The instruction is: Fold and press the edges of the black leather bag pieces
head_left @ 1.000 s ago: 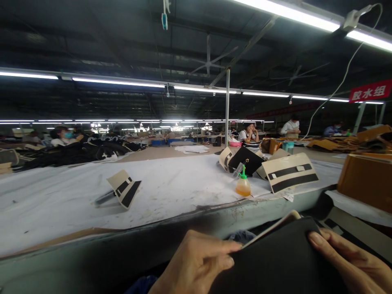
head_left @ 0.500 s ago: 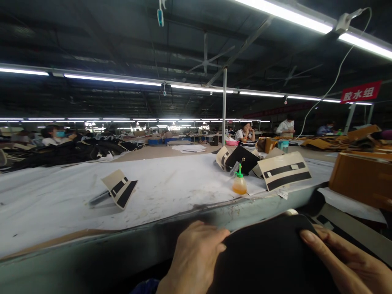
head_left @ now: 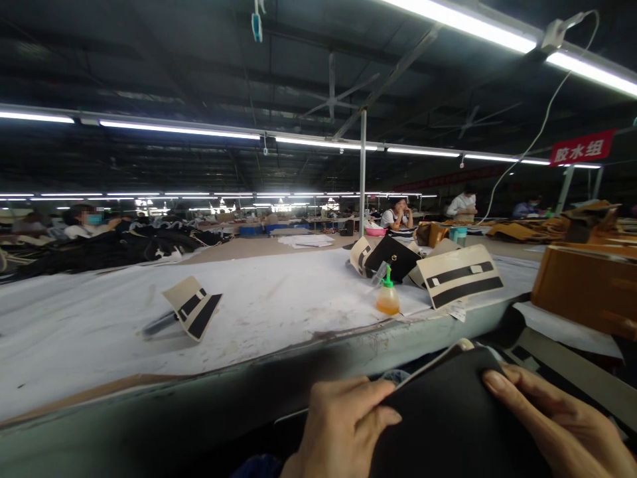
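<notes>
A black leather panel (head_left: 452,411) with a rounded corner and a pale layer along its far edge is held low in front of me. My left hand (head_left: 348,418) pinches the left edge between thumb and bent fingers. At the upper right corner, my right hand (head_left: 562,411) grips with the thumb on the black face and the fingers behind. The lower part of the panel runs out of view. Past it, a small bottle (head_left: 388,302) with a green spout holds amber liquid on the table. A beige piece with black strips (head_left: 462,275) stands folded beside the bottle.
A white-covered table (head_left: 279,299) with a grey-green front edge stretches ahead. Another folded beige piece (head_left: 192,305) stands on its left. Brown panels (head_left: 587,285) are at the right, a dark heap (head_left: 114,245) at the far left. Several people sit or stand farther back.
My left hand has moved right along the panel's edge, and its fingers are more bent. The panel's left edge has tilted, showing more of the pale layer. My right hand keeps its grip.
</notes>
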`<action>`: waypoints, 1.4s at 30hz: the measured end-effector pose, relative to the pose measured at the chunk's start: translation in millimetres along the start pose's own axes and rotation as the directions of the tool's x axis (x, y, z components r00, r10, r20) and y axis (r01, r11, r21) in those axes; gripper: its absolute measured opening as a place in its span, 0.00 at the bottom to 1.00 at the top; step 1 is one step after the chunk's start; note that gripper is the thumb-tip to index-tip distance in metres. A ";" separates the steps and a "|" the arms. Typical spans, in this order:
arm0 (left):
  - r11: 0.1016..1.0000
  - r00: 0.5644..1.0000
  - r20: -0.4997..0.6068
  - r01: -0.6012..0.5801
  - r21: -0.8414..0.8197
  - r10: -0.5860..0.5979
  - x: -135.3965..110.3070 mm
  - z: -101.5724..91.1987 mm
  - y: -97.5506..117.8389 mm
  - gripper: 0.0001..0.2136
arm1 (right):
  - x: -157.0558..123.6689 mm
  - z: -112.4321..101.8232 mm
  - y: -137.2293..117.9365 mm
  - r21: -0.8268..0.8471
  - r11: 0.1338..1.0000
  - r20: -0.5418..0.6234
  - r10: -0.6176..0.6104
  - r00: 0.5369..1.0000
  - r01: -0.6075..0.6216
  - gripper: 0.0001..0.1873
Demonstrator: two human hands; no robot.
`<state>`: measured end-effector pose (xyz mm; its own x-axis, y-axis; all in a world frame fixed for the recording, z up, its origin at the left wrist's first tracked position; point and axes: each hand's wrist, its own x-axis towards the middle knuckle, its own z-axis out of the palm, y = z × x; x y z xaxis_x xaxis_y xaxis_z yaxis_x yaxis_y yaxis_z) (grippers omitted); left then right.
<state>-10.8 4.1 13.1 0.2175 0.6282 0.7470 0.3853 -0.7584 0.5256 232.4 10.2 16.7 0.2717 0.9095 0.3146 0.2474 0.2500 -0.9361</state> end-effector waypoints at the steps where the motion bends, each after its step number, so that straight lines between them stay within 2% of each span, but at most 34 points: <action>1: 1.000 1.000 0.025 0.016 -0.021 -0.015 0.3 -4.0 0.8 0.08 | -0.7 0.8 -4.2 0.121 0.984 0.077 0.120 0.990 -0.129 0.18; 2: 0.999 0.998 0.051 0.024 -0.042 -0.022 0.8 -7.7 1.6 0.08 | -0.7 0.9 -7.1 0.202 0.953 0.159 0.194 0.968 -0.224 0.18; 3: 0.998 0.997 0.075 0.027 -0.061 -0.022 1.5 -10.8 2.3 0.08 | 0.2 0.2 -8.7 0.238 0.934 0.220 0.215 0.951 -0.266 0.18; 5: 0.996 0.991 0.129 0.045 -0.074 -0.035 3.0 -14.3 3.2 0.09 | 3.5 -3.1 -8.4 0.232 0.937 0.300 0.188 0.935 -0.263 0.17; 7: 0.994 0.982 0.176 0.087 -0.062 -0.074 3.6 -13.7 3.1 0.08 | 6.7 -7.5 -5.9 0.161 0.975 0.251 0.108 0.962 -0.152 0.16; 9: 0.989 0.978 0.163 0.140 -0.045 -0.131 3.1 -10.1 2.5 0.08 | 7.5 -10.7 -3.4 0.060 0.997 0.129 -0.050 0.990 0.042 0.13; 11: 0.982 0.977 0.114 0.185 -0.032 -0.180 2.2 -5.6 2.4 0.11 | 6.0 -11.2 -1.9 -0.035 0.981 0.061 -0.189 0.980 0.191 0.12; 12: 0.980 0.976 0.103 0.195 -0.024 -0.192 2.0 -3.5 2.8 0.12 | 4.9 -10.6 -1.6 -0.063 0.972 0.059 -0.224 0.973 0.228 0.12; 17: 0.984 0.971 0.187 0.166 -0.061 -0.153 7.5 2.6 6.0 0.11 | 2.7 -4.8 -0.9 -0.081 0.960 0.166 -0.251 0.954 0.266 0.15; 22: 0.979 0.974 0.198 0.144 -0.144 -0.114 14.5 11.0 7.2 0.12 | 0.7 1.8 -2.7 -0.097 0.948 0.134 -0.290 0.948 0.304 0.14; 25: 0.974 0.972 0.185 0.173 -0.146 -0.145 14.5 18.9 11.5 0.11 | -3.8 6.2 -4.4 -0.092 0.919 0.141 -0.370 0.918 0.384 0.12; 28: 0.977 0.982 0.089 0.179 -0.117 -0.169 10.6 23.6 14.2 0.11 | -6.4 6.1 -3.0 -0.071 0.904 0.182 -0.405 0.896 0.422 0.11; 31: 0.991 0.995 0.005 0.100 -0.092 -0.100 5.9 23.6 9.2 0.11 | -6.6 2.7 -1.5 -0.059 0.915 0.171 -0.384 0.907 0.398 0.10; 33: 0.997 0.999 0.001 -0.049 -0.066 0.049 3.9 22.2 2.6 0.11 | -7.5 0.6 -3.6 -0.047 0.918 0.121 -0.387 0.914 0.394 0.11; 35: 0.972 0.972 -0.004 -0.234 -0.028 0.234 2.9 21.0 -3.4 0.10 | -10.2 -0.5 -9.1 -0.017 0.918 0.096 -0.393 0.915 0.396 0.13; 37: 0.930 0.930 -0.018 -0.367 0.015 0.367 2.3 20.0 -6.6 0.09 | -14.7 -0.4 -16.9 0.021 0.918 0.102 -0.395 0.913 0.395 0.14; 39: 0.909 0.908 -0.034 -0.415 0.045 0.417 1.3 19.0 -6.5 0.09 | -19.8 0.6 -24.9 0.032 0.908 0.086 -0.419 0.904 0.418 0.14; 42: 0.899 0.899 -0.055 -0.430 0.082 0.435 -1.2 17.3 -3.6 0.09 | -25.6 2.3 -33.6 -0.005 0.876 0.029 -0.482 0.876 0.483 0.13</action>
<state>3.1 9.1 3.3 0.3140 0.2250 0.9224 0.3266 -0.9378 0.1176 215.0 -20.7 39.8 0.0915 0.6855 0.7223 0.3526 0.6561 -0.6673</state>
